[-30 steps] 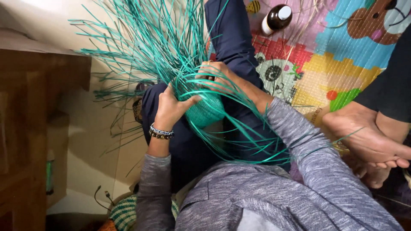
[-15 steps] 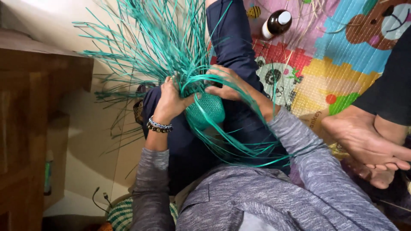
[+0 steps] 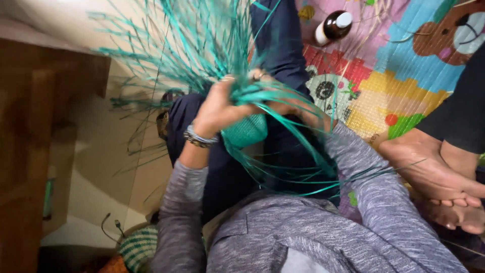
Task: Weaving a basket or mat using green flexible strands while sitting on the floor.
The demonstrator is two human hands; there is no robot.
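A small teal woven basket (image 3: pixel 245 131) sits in front of my lap, with many long teal strands (image 3: pixel 192 45) fanning up and away from it and others looping down toward my chest. My left hand (image 3: pixel 220 106), with a beaded bracelet on the wrist, gathers and grips a bunch of the strands just above the woven part. My right hand (image 3: pixel 290 103) is mostly hidden behind strands; it grips the basket's far side and strands there. Both sleeves are grey.
A brown bottle with a white cap (image 3: pixel 331 28) lies on the colourful play mat (image 3: pixel 404 65). Another person's bare feet (image 3: pixel 434 177) rest at the right. A wooden cabinet (image 3: pixel 35 141) stands at the left, with a cable (image 3: pixel 111 227) on the floor.
My left hand has risen and closed around a bunch of strands above the basket. The strands have swung upward, and the view has shifted closer.
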